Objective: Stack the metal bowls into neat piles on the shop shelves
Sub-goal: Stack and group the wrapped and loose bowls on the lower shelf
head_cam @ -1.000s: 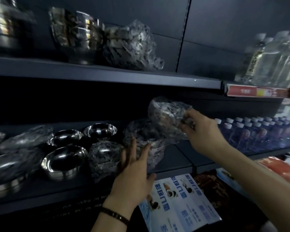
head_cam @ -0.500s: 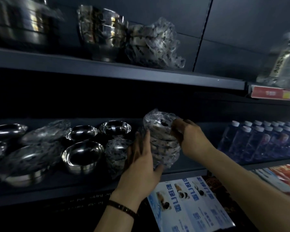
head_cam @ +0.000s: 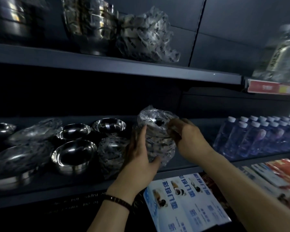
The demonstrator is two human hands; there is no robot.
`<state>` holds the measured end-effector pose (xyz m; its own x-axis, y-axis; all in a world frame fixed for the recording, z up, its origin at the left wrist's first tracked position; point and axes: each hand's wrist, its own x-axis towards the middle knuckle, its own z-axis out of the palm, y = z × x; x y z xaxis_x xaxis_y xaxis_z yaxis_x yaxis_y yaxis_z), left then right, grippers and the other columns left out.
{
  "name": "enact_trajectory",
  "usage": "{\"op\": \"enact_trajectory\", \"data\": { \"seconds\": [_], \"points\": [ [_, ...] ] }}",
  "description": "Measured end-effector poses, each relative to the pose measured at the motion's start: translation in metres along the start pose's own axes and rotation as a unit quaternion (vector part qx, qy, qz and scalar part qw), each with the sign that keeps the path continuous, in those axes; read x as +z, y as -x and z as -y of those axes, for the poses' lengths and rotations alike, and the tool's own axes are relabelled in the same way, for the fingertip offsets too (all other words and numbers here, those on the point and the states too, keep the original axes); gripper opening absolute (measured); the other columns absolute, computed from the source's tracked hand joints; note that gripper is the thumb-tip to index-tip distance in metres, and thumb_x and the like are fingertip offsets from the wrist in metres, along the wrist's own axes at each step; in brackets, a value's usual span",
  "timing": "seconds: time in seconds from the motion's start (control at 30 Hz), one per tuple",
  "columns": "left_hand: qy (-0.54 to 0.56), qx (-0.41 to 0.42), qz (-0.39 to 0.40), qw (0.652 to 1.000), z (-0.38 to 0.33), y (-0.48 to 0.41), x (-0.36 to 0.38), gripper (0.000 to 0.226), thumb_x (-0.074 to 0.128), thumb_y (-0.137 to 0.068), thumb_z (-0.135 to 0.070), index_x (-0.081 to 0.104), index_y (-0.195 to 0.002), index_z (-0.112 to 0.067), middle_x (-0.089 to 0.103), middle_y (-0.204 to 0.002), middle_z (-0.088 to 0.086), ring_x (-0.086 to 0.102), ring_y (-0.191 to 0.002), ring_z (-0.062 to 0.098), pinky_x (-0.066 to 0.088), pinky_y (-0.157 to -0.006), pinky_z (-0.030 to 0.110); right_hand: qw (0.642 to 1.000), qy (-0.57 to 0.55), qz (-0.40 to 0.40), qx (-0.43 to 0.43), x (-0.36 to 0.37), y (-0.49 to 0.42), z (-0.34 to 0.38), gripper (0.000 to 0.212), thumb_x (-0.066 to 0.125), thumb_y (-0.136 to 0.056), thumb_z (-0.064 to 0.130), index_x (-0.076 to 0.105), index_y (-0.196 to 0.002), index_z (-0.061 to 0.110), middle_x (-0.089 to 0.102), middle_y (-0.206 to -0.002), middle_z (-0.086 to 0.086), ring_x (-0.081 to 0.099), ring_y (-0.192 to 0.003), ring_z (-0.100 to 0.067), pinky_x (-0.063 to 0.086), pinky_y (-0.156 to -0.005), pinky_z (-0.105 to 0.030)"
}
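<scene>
Clear printed plastic around a pile of nested metal bowls [head_cam: 155,136], standing on the dark middle shelf [head_cam: 84,186] just right of a wrapped bowl [head_cam: 114,153]. Left hand [head_cam: 141,158] cupping its near side, fingers spread; right hand [head_cam: 187,138] pinching wrap at the rim. Loose steel bowl [head_cam: 74,154] nearby.

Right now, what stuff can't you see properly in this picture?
- Head view: how many bowls are in the wrapped stack; crinkly plastic, the left hand and the right hand cover it.
- Top shelf bowls: blurred, dim and cut off at the top edge.
- Water bottles: labels too dark; the row runs off the right edge.
</scene>
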<state>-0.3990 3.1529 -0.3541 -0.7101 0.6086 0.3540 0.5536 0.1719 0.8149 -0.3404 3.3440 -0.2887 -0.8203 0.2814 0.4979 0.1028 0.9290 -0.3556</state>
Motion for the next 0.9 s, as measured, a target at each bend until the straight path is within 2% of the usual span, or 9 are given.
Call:
{"op": "enact_trajectory", "data": {
  "seconds": [0.13, 0.27, 0.37, 0.43, 0.57, 0.63, 0.77, 0.83, 0.9],
  "points": [
    [0.063, -0.024, -0.008, 0.998, 0.001, -0.005, 0.003, 0.101, 0.069, -0.100, -0.040, -0.013, -0.152, -0.071, 0.006, -0.173, -0.026, 0.019, -0.158, 0.007, 0.027, -0.130, 0.045, 0.974, -0.147, -0.111, 0.132, 0.010, 0.045, 0.010, 0.053, 0.065, -0.102, 0.027, 0.045, -0.150, 0.032, 0.042, -0.146, 0.006, 0.050, -0.125, -0.011, 0.043, -0.103, -0.027],
    [0.112, -0.063, -0.005, 0.992, 0.007, -0.012, 0.012, 0.096, 0.065, -0.104, -0.033, -0.008, -0.145, -0.080, 0.016, -0.173, -0.022, 0.025, -0.158, 0.010, 0.032, -0.127, 0.050, 0.926, -0.282, -0.073, 0.239, 0.042, 0.077, 0.008, 0.070, 0.070, -0.099, 0.032, 0.031, -0.157, 0.038, 0.043, -0.152, 0.011, 0.051, -0.135, -0.014, 0.048, -0.109, -0.036],
    [0.122, -0.073, -0.009, 0.990, 0.012, -0.019, 0.019, 0.096, 0.062, -0.105, -0.021, -0.001, -0.147, -0.079, 0.025, -0.171, -0.021, 0.032, -0.154, 0.009, 0.036, -0.125, 0.049, 0.919, -0.310, -0.021, 0.243, 0.057, 0.081, 0.002, 0.069, 0.070, -0.100, 0.025, 0.032, -0.157, 0.038, 0.050, -0.141, 0.017, 0.052, -0.125, -0.004, 0.046, -0.092, -0.012],
    [0.123, -0.080, -0.015, 0.989, 0.016, -0.021, 0.023, 0.096, 0.060, -0.105, -0.015, 0.002, -0.149, -0.078, 0.031, -0.168, -0.021, 0.038, -0.150, 0.007, 0.040, -0.122, 0.046, 0.917, -0.316, -0.013, 0.243, 0.062, 0.082, -0.003, 0.064, 0.069, -0.101, 0.026, 0.035, -0.153, 0.042, 0.052, -0.133, 0.020, 0.055, -0.115, 0.001, 0.045, -0.076, -0.004],
    [0.129, -0.098, -0.032, 0.986, 0.022, -0.029, 0.038, 0.097, 0.056, -0.102, -0.001, 0.013, -0.151, -0.073, 0.044, -0.160, -0.019, 0.049, -0.141, 0.005, 0.045, -0.111, 0.032, 0.915, -0.326, -0.018, 0.239, 0.068, 0.081, -0.012, 0.059, 0.069, -0.100, 0.021, 0.041, -0.148, 0.042, 0.053, -0.123, 0.031, 0.058, -0.097, 0.018, 0.046, -0.072, -0.001],
    [0.143, -0.092, -0.027, 0.985, 0.023, -0.032, 0.045, 0.097, 0.055, -0.102, 0.002, 0.015, -0.153, -0.071, 0.043, -0.161, -0.021, 0.048, -0.140, -0.002, 0.043, -0.110, 0.027, 0.914, -0.330, -0.017, 0.234, 0.071, 0.082, -0.016, 0.060, 0.069, -0.100, 0.022, 0.041, -0.150, 0.040, 0.053, -0.126, 0.028, 0.057, -0.101, 0.016, 0.047, -0.074, 0.001],
    [0.179, -0.073, -0.007, 0.981, 0.026, -0.037, 0.057, 0.099, 0.054, -0.103, 0.004, 0.013, -0.157, -0.068, 0.041, -0.161, -0.025, 0.050, -0.142, -0.003, 0.047, -0.116, 0.034, 0.925, -0.315, -0.027, 0.211, 0.078, 0.080, -0.033, 0.067, 0.071, -0.098, 0.022, 0.038, -0.154, 0.041, 0.055, -0.144, 0.010, 0.062, -0.117, 0.008, 0.055, -0.090, -0.012],
    [0.181, -0.066, 0.010, 0.981, 0.029, -0.039, 0.060, 0.098, 0.054, -0.104, 0.002, 0.012, -0.157, -0.068, 0.041, -0.155, -0.035, 0.048, -0.142, -0.005, 0.047, -0.115, 0.028, 0.931, -0.301, -0.021, 0.206, 0.079, 0.078, -0.039, 0.072, 0.071, -0.098, 0.024, 0.034, -0.157, 0.042, 0.054, -0.146, 0.012, 0.061, -0.120, 0.006, 0.052, -0.091, -0.008],
    [0.189, -0.064, 0.031, 0.979, 0.029, -0.041, 0.060, 0.094, 0.054, -0.106, 0.000, 0.013, -0.158, -0.067, 0.040, -0.149, -0.043, 0.047, -0.143, -0.005, 0.047, -0.112, 0.022, 0.930, -0.304, -0.012, 0.207, 0.078, 0.076, -0.041, 0.074, 0.071, -0.099, 0.022, 0.032, -0.160, 0.039, 0.052, -0.146, 0.017, 0.060, -0.114, 0.011, 0.048, -0.085, -0.001]
  ]
}}
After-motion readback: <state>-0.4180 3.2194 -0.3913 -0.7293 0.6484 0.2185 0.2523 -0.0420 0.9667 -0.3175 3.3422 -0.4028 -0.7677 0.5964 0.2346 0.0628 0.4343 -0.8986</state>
